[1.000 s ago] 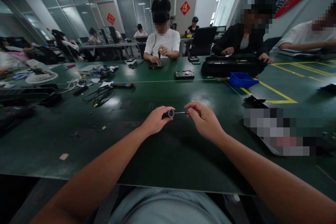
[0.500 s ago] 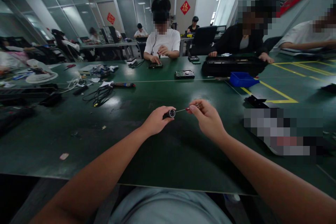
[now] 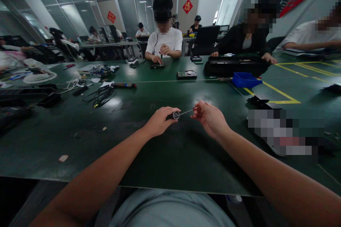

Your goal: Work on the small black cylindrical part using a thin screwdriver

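Item, small round part [image 3: 176, 115]: the left hand [image 3: 157, 122] is grasping it between thumb and fingers, over the green table [image 3: 170, 159]. Its ringed end is facing the table's near edge; the rest of its body is hiding behind the fingers, so its length is not showing. Item, thin screwdriver [image 3: 187, 112]: the right hand [image 3: 212, 118] is pinching it by its reddish handle [image 3: 195, 108]. Its long axis is spanning the gap between the hands, slanting leftward and slightly down in view, with the tip ending at the round part's right edge; whether it is entering or merely touching, cannot tell. The round part is lying left of the right hand, within the left. Beyond, well apart: a hard drive [image 3: 187, 74] is resting, a blue tray [image 3: 246, 80] is standing farther right.
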`<state>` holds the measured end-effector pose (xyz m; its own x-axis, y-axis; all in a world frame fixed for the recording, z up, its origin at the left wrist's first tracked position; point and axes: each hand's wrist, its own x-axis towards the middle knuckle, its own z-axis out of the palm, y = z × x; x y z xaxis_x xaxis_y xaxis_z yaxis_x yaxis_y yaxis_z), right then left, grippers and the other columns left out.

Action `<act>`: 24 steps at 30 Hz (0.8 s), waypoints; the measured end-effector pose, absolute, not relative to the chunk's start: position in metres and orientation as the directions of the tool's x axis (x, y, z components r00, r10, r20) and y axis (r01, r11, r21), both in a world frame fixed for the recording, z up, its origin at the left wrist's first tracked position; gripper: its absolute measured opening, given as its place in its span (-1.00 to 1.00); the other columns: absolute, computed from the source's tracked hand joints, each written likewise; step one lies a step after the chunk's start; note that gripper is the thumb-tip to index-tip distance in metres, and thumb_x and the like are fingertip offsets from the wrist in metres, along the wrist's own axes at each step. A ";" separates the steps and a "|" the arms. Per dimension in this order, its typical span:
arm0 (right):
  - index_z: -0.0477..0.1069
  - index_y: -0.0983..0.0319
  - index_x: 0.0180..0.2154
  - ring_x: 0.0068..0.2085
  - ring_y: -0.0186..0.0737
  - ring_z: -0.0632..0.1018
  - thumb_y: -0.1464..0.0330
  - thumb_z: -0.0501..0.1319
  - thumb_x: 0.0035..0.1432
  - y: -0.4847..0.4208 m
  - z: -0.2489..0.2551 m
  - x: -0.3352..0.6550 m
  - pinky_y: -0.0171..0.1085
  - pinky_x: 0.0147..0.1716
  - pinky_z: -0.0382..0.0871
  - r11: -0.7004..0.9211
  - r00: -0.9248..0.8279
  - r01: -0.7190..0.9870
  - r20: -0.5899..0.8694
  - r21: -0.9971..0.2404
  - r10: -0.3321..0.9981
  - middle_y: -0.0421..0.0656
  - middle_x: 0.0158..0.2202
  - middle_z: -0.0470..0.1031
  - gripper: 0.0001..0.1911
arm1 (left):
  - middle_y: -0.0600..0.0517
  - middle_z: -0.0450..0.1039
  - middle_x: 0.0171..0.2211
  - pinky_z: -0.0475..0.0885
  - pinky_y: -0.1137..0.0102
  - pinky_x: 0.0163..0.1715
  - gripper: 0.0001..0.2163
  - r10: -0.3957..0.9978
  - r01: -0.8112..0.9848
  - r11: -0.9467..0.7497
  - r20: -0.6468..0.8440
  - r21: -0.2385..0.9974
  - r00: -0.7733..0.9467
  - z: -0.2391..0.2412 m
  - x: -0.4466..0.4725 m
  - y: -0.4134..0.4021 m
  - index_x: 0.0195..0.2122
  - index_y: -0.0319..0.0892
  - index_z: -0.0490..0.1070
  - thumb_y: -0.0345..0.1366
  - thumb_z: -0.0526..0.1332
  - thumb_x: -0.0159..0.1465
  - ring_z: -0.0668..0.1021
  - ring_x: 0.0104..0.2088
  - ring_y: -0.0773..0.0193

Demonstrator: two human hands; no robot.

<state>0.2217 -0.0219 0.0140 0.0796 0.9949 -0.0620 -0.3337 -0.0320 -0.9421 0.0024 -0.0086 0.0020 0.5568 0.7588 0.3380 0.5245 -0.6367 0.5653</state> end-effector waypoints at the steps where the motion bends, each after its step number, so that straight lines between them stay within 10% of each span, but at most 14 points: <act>1: 0.42 0.19 -0.39 -0.44 -0.26 0.46 0.16 0.26 0.19 -0.022 0.014 0.222 -0.19 -0.35 0.52 -0.010 0.096 -0.309 -0.042 -0.951 0.995 -0.19 -0.46 0.41 -0.75 | 0.00 0.47 0.04 0.32 0.14 0.13 -0.68 0.759 0.532 -0.637 0.332 0.558 0.561 0.002 0.003 -0.009 0.11 -0.06 0.40 -0.32 0.24 0.33 0.46 0.06 0.13; 12: 0.40 0.19 -0.26 -0.35 -0.21 0.54 0.11 0.14 0.29 -0.032 0.016 0.221 -0.14 -0.25 0.45 0.310 0.117 0.187 0.334 -0.932 0.935 -0.16 -0.39 0.50 -0.72 | -0.01 0.49 0.01 0.33 0.16 0.12 -0.66 0.780 0.573 -0.615 0.311 0.542 0.543 0.003 0.003 -0.009 0.11 -0.06 0.41 -0.30 0.27 0.30 0.48 0.02 0.12; 24: 0.33 0.16 -0.22 -0.34 -0.13 0.59 0.26 0.04 0.35 -0.048 0.030 0.220 -0.18 -0.31 0.36 0.515 -0.167 0.598 0.533 -0.615 0.830 -0.13 -0.39 0.55 -0.84 | 0.00 0.51 -0.05 0.34 0.18 0.04 -0.62 0.764 0.604 -0.641 0.319 0.474 0.561 -0.006 0.001 -0.004 0.13 -0.03 0.42 -0.31 0.31 0.28 0.49 -0.06 0.15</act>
<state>0.2198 -0.0478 0.0303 -0.1666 0.8298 0.5327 0.5976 0.5146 -0.6148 0.0007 -0.0041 -0.0060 0.5614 0.7637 0.3186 0.6036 -0.6413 0.4737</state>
